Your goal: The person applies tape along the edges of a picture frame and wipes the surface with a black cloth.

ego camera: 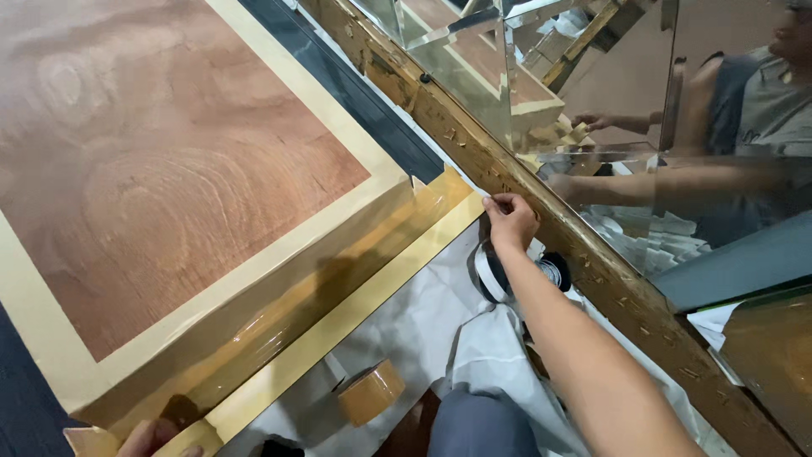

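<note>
While the right hand (pixel 510 218) pinched the far end of the long tan tape strip (pixel 338 326) by the mirror frame (pixel 541 216), the left hand (pixel 156 438) gripped its near end, apparently keeping it taut along the wooden panel (pixel 161 169) edge.
</note>
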